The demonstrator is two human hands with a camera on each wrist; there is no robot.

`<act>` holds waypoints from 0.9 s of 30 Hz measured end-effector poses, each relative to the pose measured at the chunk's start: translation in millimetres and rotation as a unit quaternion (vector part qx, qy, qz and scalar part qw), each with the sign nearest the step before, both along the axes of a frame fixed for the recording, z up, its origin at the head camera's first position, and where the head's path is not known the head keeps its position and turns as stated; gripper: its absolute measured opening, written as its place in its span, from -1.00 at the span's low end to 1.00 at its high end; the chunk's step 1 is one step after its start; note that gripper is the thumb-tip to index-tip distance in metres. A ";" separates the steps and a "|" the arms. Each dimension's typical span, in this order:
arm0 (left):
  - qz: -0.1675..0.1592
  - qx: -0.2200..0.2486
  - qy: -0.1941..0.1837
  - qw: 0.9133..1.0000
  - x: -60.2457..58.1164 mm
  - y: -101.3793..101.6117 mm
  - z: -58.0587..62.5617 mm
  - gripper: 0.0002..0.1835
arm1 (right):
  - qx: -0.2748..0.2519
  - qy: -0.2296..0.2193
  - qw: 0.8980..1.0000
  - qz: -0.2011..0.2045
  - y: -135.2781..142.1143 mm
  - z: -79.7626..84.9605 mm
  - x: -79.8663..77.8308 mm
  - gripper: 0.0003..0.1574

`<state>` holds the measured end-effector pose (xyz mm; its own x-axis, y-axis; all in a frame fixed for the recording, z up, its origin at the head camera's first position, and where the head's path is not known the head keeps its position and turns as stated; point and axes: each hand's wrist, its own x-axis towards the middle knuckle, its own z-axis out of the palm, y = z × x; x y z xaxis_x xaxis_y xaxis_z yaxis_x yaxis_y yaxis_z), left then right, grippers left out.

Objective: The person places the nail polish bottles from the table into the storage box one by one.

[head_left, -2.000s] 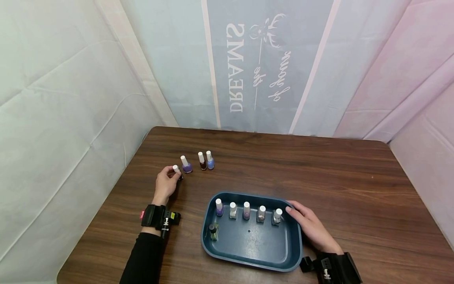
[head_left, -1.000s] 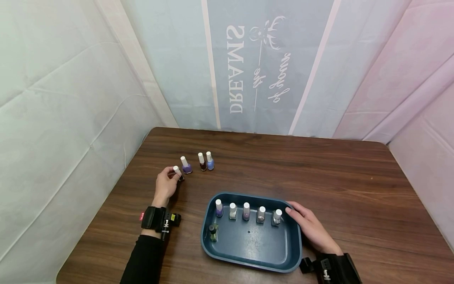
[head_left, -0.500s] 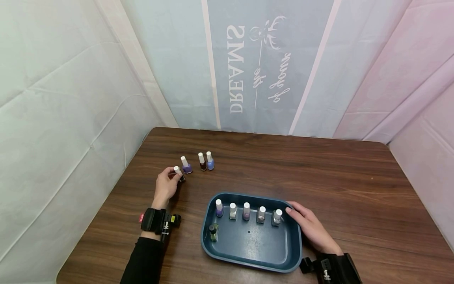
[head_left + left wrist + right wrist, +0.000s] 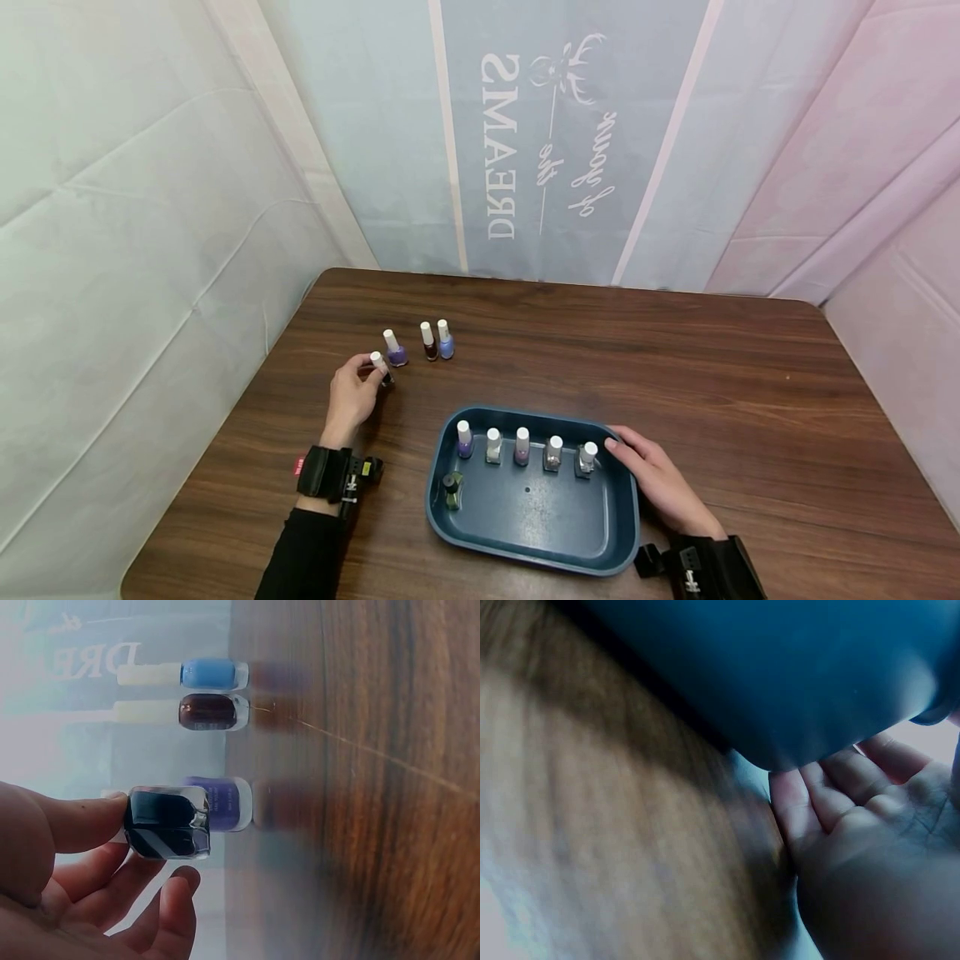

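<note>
My left hand [image 4: 354, 395] pinches a dark nail polish bottle [image 4: 169, 821] with a white cap, at the left of the table. In the left wrist view this bottle is held up off the wood, partly covering a purple nail polish bottle [image 4: 225, 804] behind it. At the tray's right end, my right hand [image 4: 663, 483] grips the blue tray [image 4: 532, 562], thumb over the rim and fingers against the outer wall. Inside it, several white-capped polish bottles [image 4: 522, 447] stand in a row along the far side. A dark-capped green bottle [image 4: 452, 492] is at the tray's left.
Beyond my left hand, a dark brown polish bottle [image 4: 430, 343] and a light blue one [image 4: 446, 343] stand close together. The wooden table [image 4: 712, 375] reaches back to a printed curtain [image 4: 570, 150], with pale cloth [image 4: 150, 208] hanging on the left.
The dark polish bottle has shifted slightly to the right in my left hand's pinch. My right hand and the tray have stayed in place.
</note>
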<state>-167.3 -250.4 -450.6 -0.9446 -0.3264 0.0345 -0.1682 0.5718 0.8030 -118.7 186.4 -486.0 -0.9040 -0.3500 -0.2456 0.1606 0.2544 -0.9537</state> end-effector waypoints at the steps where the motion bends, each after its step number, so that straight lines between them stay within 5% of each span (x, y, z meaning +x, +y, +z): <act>1: -0.002 -0.002 0.002 1.000 0.3 0.4 0.2 -0.67 | 0.001 -0.001 1.000 0.000 0.0 0.1 0.0 -0.36; 27: -0.031 -0.028 0.030 0.999 18.4 14.0 13.2 -0.69 | 0.009 0.006 1.000 0.003 -0.4 2.7 0.7 -0.37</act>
<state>-148.8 -236.4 -437.5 -0.9586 -0.2636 0.1077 -0.0843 0.6240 0.7769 -118.0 186.0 -483.3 -0.9044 -0.3516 -0.2417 0.1482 0.2724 -0.9507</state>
